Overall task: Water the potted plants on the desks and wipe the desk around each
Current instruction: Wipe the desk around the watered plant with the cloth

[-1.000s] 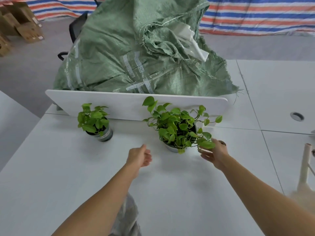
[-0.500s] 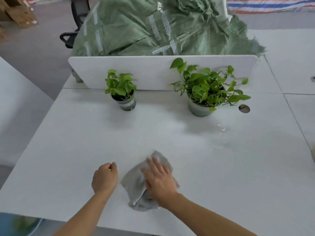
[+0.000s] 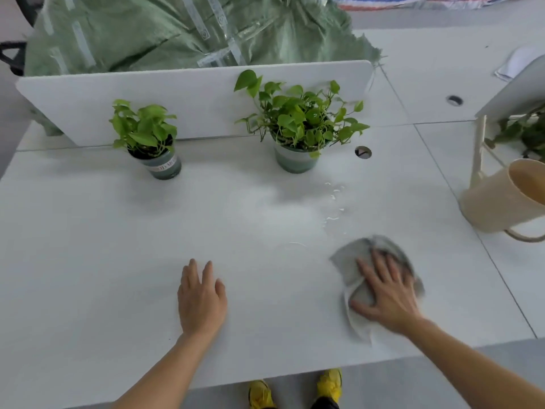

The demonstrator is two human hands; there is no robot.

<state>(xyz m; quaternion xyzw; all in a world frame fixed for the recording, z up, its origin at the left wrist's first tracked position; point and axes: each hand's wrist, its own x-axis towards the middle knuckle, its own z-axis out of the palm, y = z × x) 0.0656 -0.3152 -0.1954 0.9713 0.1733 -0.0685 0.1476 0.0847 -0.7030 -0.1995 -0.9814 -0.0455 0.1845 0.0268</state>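
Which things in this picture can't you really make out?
Head view:
Watering can: cut off by the right edge.
Small pot's label: print too small to read.
Cloth: middle hidden under the right hand.
Green sack: base hidden behind the white divider.
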